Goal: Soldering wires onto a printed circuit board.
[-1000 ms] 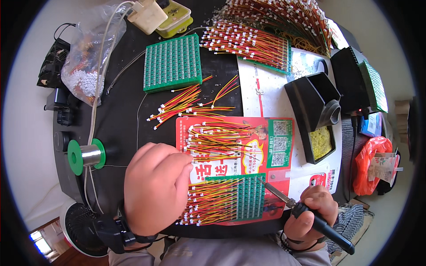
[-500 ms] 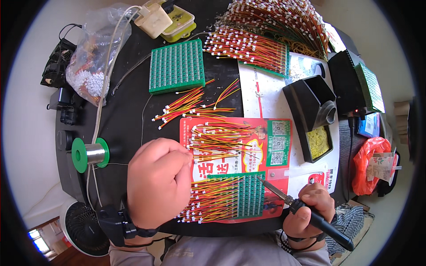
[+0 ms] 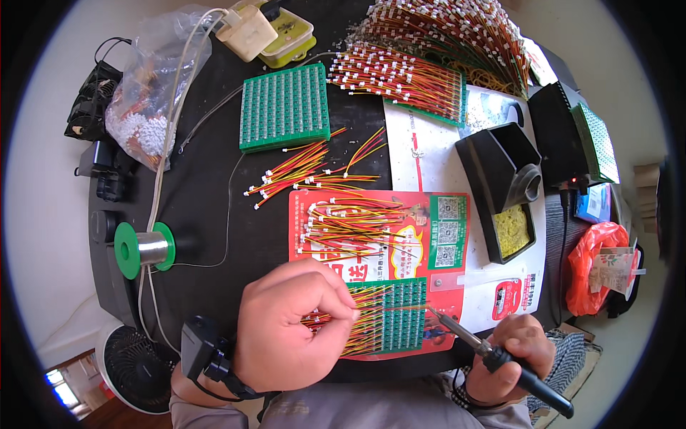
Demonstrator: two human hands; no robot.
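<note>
My left hand (image 3: pixel 296 325) is closed in a pinch over the left part of a green circuit board panel (image 3: pixel 404 325), on a thin wire lead (image 3: pixel 400 308) whose white connector end is at the fingertips. The lead stretches right across the panel. My right hand (image 3: pixel 511 357) grips a soldering iron (image 3: pixel 539 393) by its black handle. The iron's tip meets or nearly meets the lead's free end by the panel's right edge. Rows of red and yellow leads lie along the panel's left part, partly hidden by my left hand. Loose leads (image 3: pixel 350 222) lie just beyond on a red printed sheet (image 3: pixel 446 281).
A solder spool (image 3: pixel 151 250) stands at left, its thin wire trailing over the table. Beyond are stacked green panels (image 3: pixel 286 107) and a wired panel (image 3: pixel 407 79). A black iron stand (image 3: pixel 500 161) with a yellow sponge (image 3: pixel 513 230) sits at right, near a red bag (image 3: pixel 599 264).
My left hand has moved right and nearer, from beside the loose leads to over the panel, with a lead now stretched out. The iron has shifted slightly right and nearer.
</note>
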